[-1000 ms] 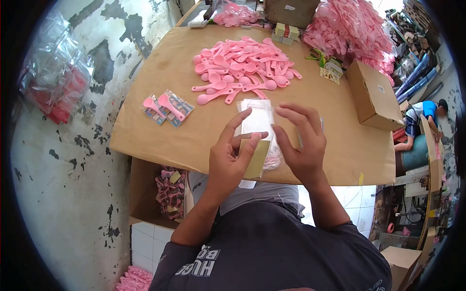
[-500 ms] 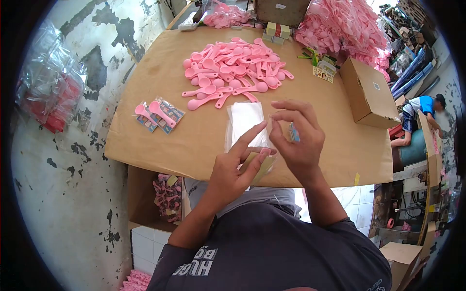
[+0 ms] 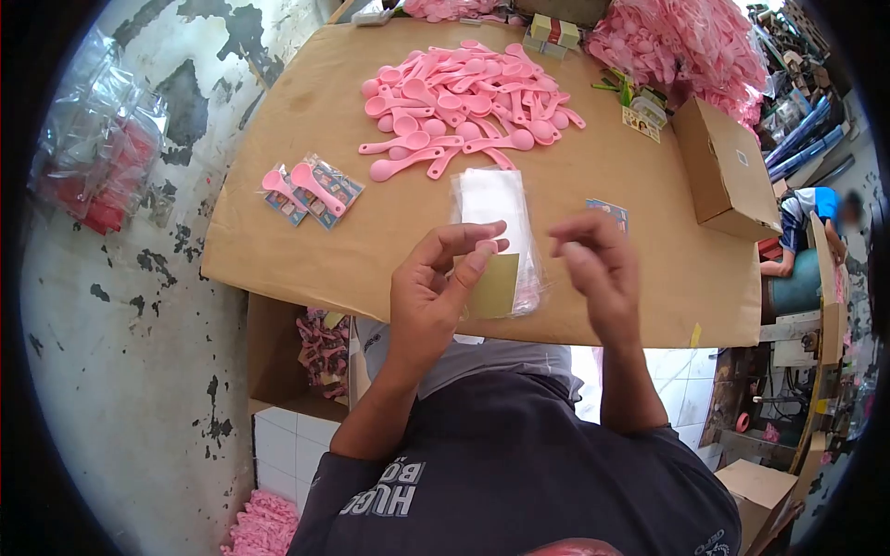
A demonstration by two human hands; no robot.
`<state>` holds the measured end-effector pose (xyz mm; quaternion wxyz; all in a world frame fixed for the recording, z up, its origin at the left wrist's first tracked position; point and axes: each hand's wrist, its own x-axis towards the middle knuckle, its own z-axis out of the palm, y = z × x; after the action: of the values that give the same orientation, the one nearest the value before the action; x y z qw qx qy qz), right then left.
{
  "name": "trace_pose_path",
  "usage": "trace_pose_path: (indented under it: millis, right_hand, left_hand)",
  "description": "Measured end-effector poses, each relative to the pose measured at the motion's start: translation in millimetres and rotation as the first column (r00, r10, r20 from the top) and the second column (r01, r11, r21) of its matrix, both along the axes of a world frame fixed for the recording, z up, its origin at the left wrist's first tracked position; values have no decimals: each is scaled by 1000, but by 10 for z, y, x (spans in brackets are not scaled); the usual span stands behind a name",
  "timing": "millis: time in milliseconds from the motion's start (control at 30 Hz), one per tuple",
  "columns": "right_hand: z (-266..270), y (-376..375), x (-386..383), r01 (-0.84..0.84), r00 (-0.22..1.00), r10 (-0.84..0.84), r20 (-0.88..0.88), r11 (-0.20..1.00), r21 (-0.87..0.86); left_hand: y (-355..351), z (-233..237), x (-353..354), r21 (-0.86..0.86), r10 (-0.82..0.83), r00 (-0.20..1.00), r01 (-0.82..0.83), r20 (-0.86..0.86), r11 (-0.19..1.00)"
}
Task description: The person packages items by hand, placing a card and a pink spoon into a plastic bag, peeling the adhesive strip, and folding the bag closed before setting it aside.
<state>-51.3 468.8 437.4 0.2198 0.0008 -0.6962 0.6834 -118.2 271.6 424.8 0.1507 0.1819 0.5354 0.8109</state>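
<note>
My left hand [image 3: 436, 287] pinches the top of a small olive-coloured card [image 3: 493, 287] over the near part of a stack of clear plastic bags [image 3: 501, 204]. Off to the right, my right hand [image 3: 603, 273] is raised above the table, blurred, its fingers bent and apart with nothing visible between them. Just beyond it lies a blue printed card [image 3: 608, 215]. Beyond the bags spreads a pile of pink scoops [image 3: 464, 102]. Two pink scoops [image 3: 317, 190] rest on printed cards in clear bags at the left.
An upright cardboard box [image 3: 728, 176] stands at the table's right side. Behind are bundled cards [image 3: 553, 35] and a large bag of pink scoops [image 3: 681, 56]. Another person [image 3: 814, 208] sits at the far right. An open carton [image 3: 278, 357] is below the table's left edge.
My left hand now holds the olive card more upright. My right hand has moved right and down, away from the bags, uncovering the blue card. The view has shifted slightly.
</note>
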Motion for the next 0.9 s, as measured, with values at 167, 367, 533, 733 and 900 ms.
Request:
trace_pose_path:
  millis: [167,367,533,733,900]
  right_hand:
    - [-77,-145,-90,-123,974,120,194,992,1]
    - [-61,-22,-109,-206,956,216,200,976,-69]
    - [-57,-36,-81,-202,961,213,176,976,-74]
    - [-51,-14,-34,-218,975,219,43,976,-22]
    - [60,-35,-34,-228,971,234,-53,968,102]
  left_hand:
    - [39,-129,-41,-89,36,990,-48,-135,995]
    - [-19,-100,-71,-106,-37,999,34,-22,994]
    - [-42,-24,-43,-112,-79,996,75,-34,991]
    - [-140,-118,-52,-13,-139,988,139,-72,990]
    - [-211,-276,-127,72,-180,965,196,-190,978]
